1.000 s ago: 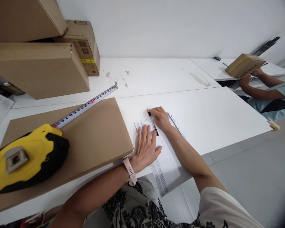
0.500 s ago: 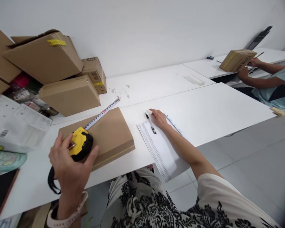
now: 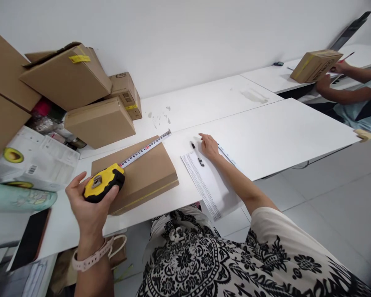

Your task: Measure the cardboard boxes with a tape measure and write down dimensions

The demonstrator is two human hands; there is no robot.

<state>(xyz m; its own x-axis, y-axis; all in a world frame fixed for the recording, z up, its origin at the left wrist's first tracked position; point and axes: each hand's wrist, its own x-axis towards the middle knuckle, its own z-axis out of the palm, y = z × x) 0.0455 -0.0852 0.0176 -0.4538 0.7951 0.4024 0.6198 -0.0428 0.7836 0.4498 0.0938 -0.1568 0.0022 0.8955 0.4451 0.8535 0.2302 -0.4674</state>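
The flat cardboard box (image 3: 148, 177) lies near-left on the table (image 3: 266, 132); along its top the blade (image 3: 145, 148) runs far-right from the yellow tape measure (image 3: 103, 183) clasped in my left hand (image 3: 86, 206); my right hand (image 3: 209, 146) rests empty on the sheet (image 3: 210, 189), just right of the pen (image 3: 197, 154).

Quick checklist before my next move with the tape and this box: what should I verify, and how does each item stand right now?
1. Grip: left hand closed around the tape measure: ok.
2. Run: blade lying along the top of the box: ok.
3. Hook: blade tip caught on the box's far edge: cannot tell.
4. Writing: pen beside the right hand: ok.
5. Paper: sheet fully on the table: not ok, its near end overhangs.
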